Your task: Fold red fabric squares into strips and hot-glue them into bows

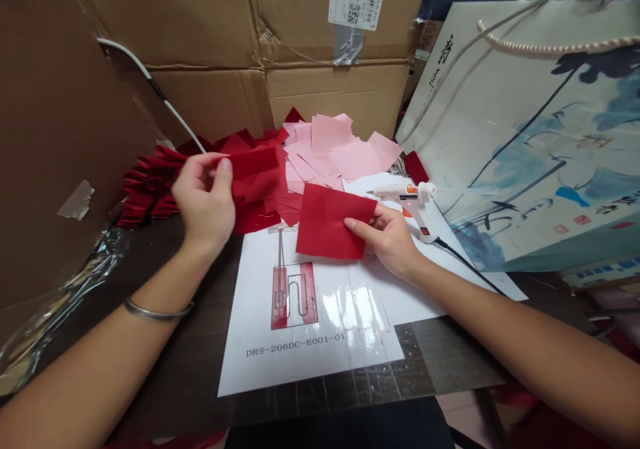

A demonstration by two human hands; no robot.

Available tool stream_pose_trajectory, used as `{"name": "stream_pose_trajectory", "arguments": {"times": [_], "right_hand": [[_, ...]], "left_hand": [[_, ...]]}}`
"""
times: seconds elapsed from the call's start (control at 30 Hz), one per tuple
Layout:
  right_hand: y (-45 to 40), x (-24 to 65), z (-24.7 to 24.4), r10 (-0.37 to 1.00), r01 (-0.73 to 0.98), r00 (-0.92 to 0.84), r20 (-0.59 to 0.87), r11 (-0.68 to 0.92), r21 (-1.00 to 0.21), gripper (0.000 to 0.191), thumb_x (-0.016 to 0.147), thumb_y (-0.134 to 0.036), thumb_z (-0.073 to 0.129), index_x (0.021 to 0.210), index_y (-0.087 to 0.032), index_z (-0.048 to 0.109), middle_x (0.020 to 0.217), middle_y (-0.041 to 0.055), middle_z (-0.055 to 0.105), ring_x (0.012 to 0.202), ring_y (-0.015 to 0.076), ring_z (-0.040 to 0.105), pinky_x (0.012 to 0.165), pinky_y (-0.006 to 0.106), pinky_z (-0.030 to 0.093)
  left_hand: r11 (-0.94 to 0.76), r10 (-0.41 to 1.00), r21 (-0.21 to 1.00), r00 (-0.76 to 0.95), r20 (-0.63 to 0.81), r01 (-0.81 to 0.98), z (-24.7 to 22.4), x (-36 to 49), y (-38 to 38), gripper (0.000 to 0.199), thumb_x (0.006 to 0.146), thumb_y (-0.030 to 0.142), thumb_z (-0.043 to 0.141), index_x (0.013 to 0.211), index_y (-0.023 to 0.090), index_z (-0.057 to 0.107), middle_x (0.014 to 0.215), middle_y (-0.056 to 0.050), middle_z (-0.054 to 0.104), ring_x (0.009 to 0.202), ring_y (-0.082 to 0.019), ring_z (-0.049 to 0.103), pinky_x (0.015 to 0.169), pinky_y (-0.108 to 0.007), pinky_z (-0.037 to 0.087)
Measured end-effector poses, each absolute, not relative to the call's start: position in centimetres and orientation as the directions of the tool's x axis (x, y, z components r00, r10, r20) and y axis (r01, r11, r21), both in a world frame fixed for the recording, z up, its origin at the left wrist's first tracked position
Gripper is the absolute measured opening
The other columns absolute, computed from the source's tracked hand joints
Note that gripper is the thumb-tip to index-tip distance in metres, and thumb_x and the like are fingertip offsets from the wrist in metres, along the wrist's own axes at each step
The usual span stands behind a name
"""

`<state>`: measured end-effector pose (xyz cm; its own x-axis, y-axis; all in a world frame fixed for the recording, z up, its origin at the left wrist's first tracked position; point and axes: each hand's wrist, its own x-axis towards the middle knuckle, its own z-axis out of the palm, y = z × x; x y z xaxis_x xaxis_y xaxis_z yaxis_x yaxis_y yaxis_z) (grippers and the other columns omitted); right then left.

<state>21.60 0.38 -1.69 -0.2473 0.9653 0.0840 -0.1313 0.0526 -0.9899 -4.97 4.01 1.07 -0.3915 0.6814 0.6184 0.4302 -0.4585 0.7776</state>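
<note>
My left hand (207, 199) pinches a red piece (255, 162) by its left end, above a pile of red squares (250, 215). In my right hand (393, 235) is a flat red square (327, 222), gripped at its right edge with the thumb on top. Under it lies a white printed sheet (310, 362) with a red-marked diagram. A white glue gun (423, 212) rests on white paper just beyond my right hand. Pink squares (350, 155) are heaped behind the red square.
Folded red pieces (150, 185) are bunched at the left. Cardboard (340, 95) walls the back and left side. A white bag (530, 135) with blue painting stands at the right. The glue gun's black cord (470, 265) runs toward the lower right.
</note>
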Motion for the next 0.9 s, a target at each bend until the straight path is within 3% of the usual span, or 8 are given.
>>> {"name": "stream_pose_trajectory", "arguments": {"times": [0.1, 0.17, 0.3, 0.43, 0.6, 0.73, 0.9], "right_hand": [[0.4, 21.6, -1.5, 0.971, -0.113, -0.233, 0.048, 0.022, -0.993, 0.024, 0.076, -0.038, 0.074, 0.092, -0.022, 0.065, 0.077, 0.0038, 0.067, 0.066, 0.0173, 0.061, 0.052, 0.031, 0.051], [0.5, 21.6, -1.4, 0.973, -0.137, -0.229, 0.036, 0.004, -0.991, 0.022, 0.077, -0.039, 0.073, 0.086, -0.023, 0.061, 0.062, -0.001, 0.058, 0.05, 0.0116, 0.048, 0.041, 0.027, 0.039], [0.5, 21.6, -1.4, 0.972, -0.191, -0.233, 0.014, -0.032, -0.981, 0.027, 0.077, -0.04, 0.073, 0.074, -0.023, 0.053, 0.047, -0.0083, 0.036, 0.04, 0.0064, 0.024, 0.037, 0.025, 0.018], [0.5, 21.5, -1.4, 0.977, -0.154, -0.215, 0.007, -0.027, -0.988, 0.023, 0.077, -0.039, 0.073, 0.081, -0.023, 0.057, 0.054, -0.0044, 0.047, 0.044, 0.0091, 0.037, 0.039, 0.026, 0.03], [0.6, 21.4, -1.4, 0.985, -0.132, -0.166, 0.042, 0.02, -0.991, 0.021, 0.079, -0.038, 0.071, 0.089, -0.023, 0.06, 0.076, 0.0031, 0.063, 0.071, 0.018, 0.06, 0.056, 0.031, 0.05], [0.7, 21.4, -1.6, 0.985, -0.134, -0.16, 0.059, 0.037, -0.99, 0.02, 0.079, -0.037, 0.071, 0.089, -0.023, 0.061, 0.081, 0.0045, 0.065, 0.084, 0.0222, 0.064, 0.064, 0.034, 0.055], [0.7, 21.5, -1.7, 0.988, -0.086, -0.148, 0.042, 0.029, -0.996, 0.023, 0.079, -0.04, 0.07, 0.09, -0.023, 0.06, 0.08, 0.0051, 0.065, 0.086, 0.0243, 0.064, 0.063, 0.036, 0.055]], "left_hand": [[-0.42, 0.81, 0.896, -0.384, 0.443, 0.145, 0.0, -1.7, 3.1, 0.012, 0.083, 0.028, 0.068, 0.09, 0.02, 0.063, 0.075, 0.003, 0.06, 0.067, -0.009, 0.055, 0.066, -0.024, 0.046], [-0.323, 0.899, 0.946, -0.303, 0.316, 0.026, -0.5, -0.1, 2.1, 0.014, 0.081, 0.028, 0.068, 0.091, 0.02, 0.062, 0.072, 0.003, 0.062, 0.064, -0.01, 0.058, 0.064, -0.023, 0.048], [-0.197, 0.974, 0.968, -0.146, 0.176, -0.152, -0.9, 1.1, 0.7, 0.018, 0.08, 0.027, 0.069, 0.093, 0.019, 0.058, 0.076, 0.0, 0.067, 0.066, -0.012, 0.064, 0.065, -0.024, 0.052], [-0.166, 0.985, 0.962, -0.089, 0.15, -0.219, -1.0, 0.9, 0.7, 0.021, 0.078, 0.025, 0.072, 0.091, 0.019, 0.056, 0.078, -0.001, 0.069, 0.065, -0.011, 0.065, 0.063, -0.023, 0.051], [-0.164, 0.985, 0.966, -0.079, 0.151, -0.201, -1.1, 0.6, 0.9, 0.023, 0.078, 0.026, 0.073, 0.094, 0.019, 0.058, 0.074, 0.0, 0.069, 0.067, -0.013, 0.067, 0.068, -0.025, 0.054], [-0.174, 0.983, 0.966, -0.086, 0.16, -0.191, -1.2, 0.5, 0.9, 0.024, 0.078, 0.027, 0.074, 0.094, 0.018, 0.059, 0.072, 0.0, 0.069, 0.066, -0.013, 0.067, 0.068, -0.025, 0.055], [-0.187, 0.98, 0.97, -0.102, 0.173, -0.158, -1.1, 0.4, 0.9, 0.025, 0.076, 0.028, 0.074, 0.094, 0.018, 0.059, 0.073, -0.001, 0.069, 0.067, -0.014, 0.068, 0.069, -0.027, 0.055]]}}
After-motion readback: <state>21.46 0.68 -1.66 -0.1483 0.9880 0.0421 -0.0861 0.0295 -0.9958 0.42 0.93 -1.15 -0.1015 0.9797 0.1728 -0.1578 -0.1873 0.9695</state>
